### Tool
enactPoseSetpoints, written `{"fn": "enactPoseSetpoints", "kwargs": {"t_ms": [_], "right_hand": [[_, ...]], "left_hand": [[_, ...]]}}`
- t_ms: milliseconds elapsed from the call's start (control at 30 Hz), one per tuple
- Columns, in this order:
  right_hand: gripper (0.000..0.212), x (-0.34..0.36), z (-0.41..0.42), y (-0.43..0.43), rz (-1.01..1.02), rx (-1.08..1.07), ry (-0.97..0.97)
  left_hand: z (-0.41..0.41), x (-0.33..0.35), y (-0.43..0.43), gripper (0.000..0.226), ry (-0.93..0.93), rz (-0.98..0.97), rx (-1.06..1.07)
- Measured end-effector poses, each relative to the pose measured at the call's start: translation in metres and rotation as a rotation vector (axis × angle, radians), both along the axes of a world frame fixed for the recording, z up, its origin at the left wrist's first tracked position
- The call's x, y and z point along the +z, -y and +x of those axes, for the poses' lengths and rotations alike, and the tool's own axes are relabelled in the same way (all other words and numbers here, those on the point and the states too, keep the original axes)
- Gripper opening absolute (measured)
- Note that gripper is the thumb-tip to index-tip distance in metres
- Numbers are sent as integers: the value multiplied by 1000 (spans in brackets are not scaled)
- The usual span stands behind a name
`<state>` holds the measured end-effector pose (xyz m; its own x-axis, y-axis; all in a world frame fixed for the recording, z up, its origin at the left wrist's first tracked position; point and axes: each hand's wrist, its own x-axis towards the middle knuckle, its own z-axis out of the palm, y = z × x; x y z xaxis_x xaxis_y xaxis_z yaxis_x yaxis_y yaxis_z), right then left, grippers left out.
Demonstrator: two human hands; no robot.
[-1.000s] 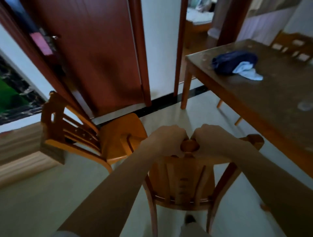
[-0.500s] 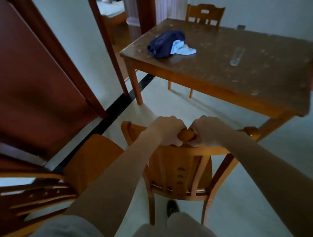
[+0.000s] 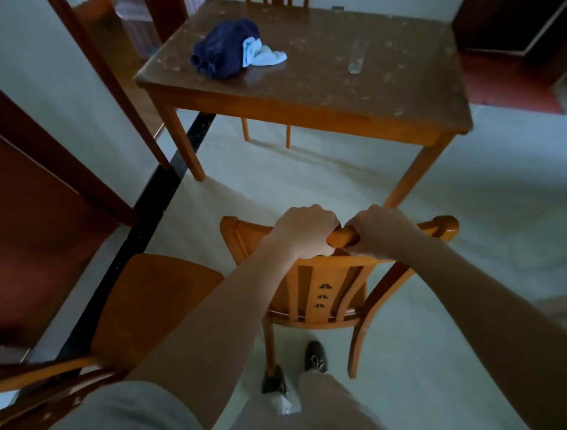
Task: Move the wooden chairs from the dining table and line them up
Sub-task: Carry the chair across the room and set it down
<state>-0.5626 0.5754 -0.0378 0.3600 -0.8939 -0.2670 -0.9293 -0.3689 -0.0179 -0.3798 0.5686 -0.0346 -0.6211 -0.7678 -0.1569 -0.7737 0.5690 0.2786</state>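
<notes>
A wooden chair (image 3: 319, 294) with a slatted back stands right in front of me, its back toward me. My left hand (image 3: 303, 231) and my right hand (image 3: 380, 230) both grip the middle of its top rail, side by side. A second wooden chair (image 3: 153, 304) sits at my lower left, its seat close beside the held chair. The dining table (image 3: 306, 113) stands ahead, apart from both. A third chair (image 3: 277, 2) shows at the table's far side, its legs visible under the table.
A dark blue and light blue cloth (image 3: 230, 50) and a clear ruler-like item (image 3: 357, 58) lie on the table. A reddish-brown door (image 3: 40, 221) and door frame (image 3: 104, 79) are at left. A black floor strip (image 3: 147, 221) runs along the wall. My feet (image 3: 314, 356) are under the chair.
My view has swung right and downward: the table now faces me squarely and the second chair has slid to my lower left. Both hands keep the same grip on the top rail.
</notes>
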Motion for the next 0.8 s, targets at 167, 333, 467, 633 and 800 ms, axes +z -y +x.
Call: {"fn": "enactPoseSetpoints", "kwargs": {"t_ms": [167, 333, 467, 633, 800], "right_hand": [[23, -14, 5, -62, -4, -92, -37], [25, -29, 5, -126, -7, -149, -10], [25, -41, 16, -177, -6, -166, 24], [26, -56, 36, -254, 61, -235, 5], [22, -83, 56, -317, 122, -343, 27]], "left_hand": [[5, -10, -46, 25, 7, -15, -68], [4, -23, -99, 38, 26, -46, -100], [14, -37, -150, 46, 33, -49, -49], [30, -60, -224, 41, 40, 20, -38], [49, -95, -280, 40, 57, 13, -88]]}}
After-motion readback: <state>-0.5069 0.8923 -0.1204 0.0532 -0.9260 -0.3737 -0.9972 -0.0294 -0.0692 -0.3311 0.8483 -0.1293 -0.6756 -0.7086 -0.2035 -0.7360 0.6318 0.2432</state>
